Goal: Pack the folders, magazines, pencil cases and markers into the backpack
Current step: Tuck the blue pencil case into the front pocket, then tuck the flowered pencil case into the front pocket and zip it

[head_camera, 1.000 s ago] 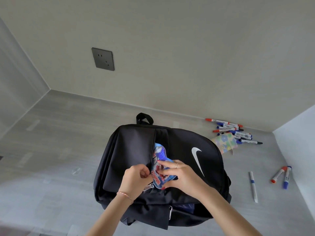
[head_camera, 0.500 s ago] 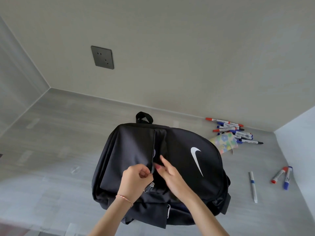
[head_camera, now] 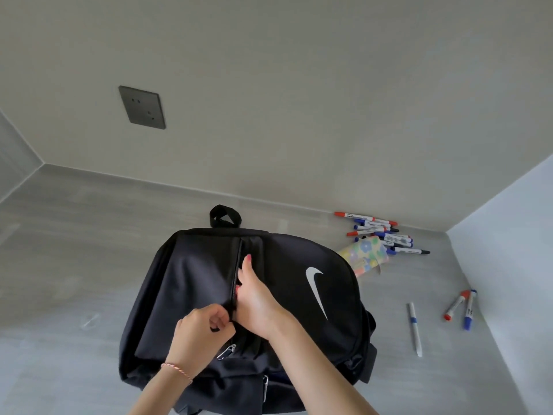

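at six o'clock on the black backpack [head_camera: 191, 283], the left hand [head_camera: 200, 333] is pinching the pocket's edge while the right hand [head_camera: 254, 298] is tucking relaxed fingers inside, and next, i reckon, it's calling for the markers [head_camera: 386, 235] lying at two o'clock.

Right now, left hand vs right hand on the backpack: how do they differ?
The left hand is curled, pinching the fabric edge beside the pocket zipper; the right hand lies flatter against the backpack, thumb stretched up along the opening. The left hand sits nearer the camera, by the silver zipper pull; the right hand reaches farther up the pocket, fingertips tucked into the slit. Only the left wrist wears a bracelet. Both work the same front pocket.
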